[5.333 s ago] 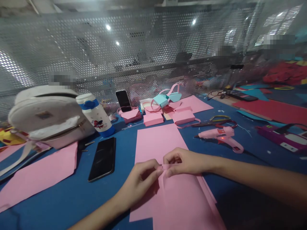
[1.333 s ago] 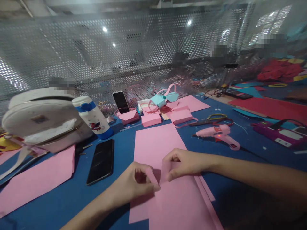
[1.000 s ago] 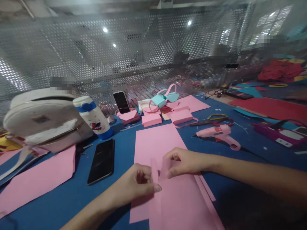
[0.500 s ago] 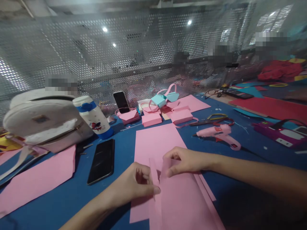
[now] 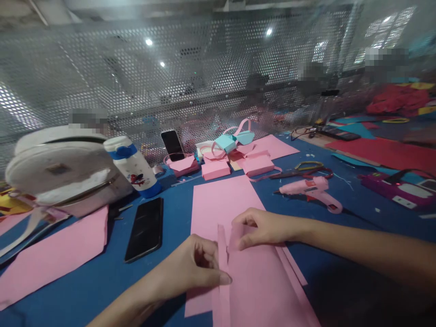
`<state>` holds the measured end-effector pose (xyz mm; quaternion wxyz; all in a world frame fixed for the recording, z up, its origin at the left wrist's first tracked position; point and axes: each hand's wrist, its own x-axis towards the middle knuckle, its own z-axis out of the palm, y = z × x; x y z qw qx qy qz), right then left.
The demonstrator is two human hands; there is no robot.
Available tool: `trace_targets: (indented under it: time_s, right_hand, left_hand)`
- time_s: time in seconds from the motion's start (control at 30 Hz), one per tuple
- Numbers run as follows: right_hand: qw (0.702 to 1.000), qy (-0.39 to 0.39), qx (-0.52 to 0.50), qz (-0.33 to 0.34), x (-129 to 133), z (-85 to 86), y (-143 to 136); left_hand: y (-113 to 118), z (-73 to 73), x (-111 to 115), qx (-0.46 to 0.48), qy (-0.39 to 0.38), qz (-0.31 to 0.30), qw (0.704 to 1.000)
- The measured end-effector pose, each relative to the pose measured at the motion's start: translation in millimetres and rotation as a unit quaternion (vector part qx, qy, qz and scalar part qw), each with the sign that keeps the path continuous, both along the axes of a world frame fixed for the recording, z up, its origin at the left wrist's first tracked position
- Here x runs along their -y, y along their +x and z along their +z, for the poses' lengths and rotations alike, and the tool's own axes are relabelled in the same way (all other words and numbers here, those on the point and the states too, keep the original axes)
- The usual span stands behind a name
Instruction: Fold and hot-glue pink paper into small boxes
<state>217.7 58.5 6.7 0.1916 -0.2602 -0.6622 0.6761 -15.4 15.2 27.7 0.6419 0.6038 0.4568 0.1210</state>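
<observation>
A folded pink paper (image 5: 262, 286) lies at the bottom centre, over a flat pink sheet (image 5: 221, 200). My left hand (image 5: 200, 263) pinches the narrow folded strip along its left edge, thumb on top. The top corner of the same paper is gripped between the thumb and fingers of my right hand (image 5: 255, 229). A small gap shows between the strip and the paper near that corner. A pink glue gun (image 5: 315, 190) rests on the table to the right, beyond my right forearm.
On the blue table (image 5: 177, 218) are a black phone (image 5: 145, 229), a bottle (image 5: 132, 168), a white bag (image 5: 64, 168), pink paper (image 5: 57, 254), small pink boxes (image 5: 257, 163), scissors (image 5: 299, 171) and a purple device (image 5: 397, 188). A perforated metal screen (image 5: 190, 81) stands behind.
My left hand has shifted slightly right and down, and the folded strip has moved right, closer to the paper. My right hand has hardly moved.
</observation>
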Motion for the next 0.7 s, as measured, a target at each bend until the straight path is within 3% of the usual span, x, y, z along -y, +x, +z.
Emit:
trace_targets:
  time_s: [0.27, 0.53, 0.7]
  right_hand:
    - [1.0, -0.001, 0.001, -0.001, 0.5, 1.2, -0.6]
    - [1.0, -0.007, 0.003, 0.002, -0.3, 0.1, -0.1]
    - [1.0, -0.011, 0.01, 0.001, -0.1, 1.1, 0.2]
  left_hand:
    - [-3.7, 7.5, -1.3, 0.0, 0.003, -0.018, 1.0]
    - [-3.1, 2.5, 0.3, -0.005, -0.035, 0.008, 0.999]
    - [-6.7, 4.1, 0.5, 0.006, -0.021, -0.018, 1.0]
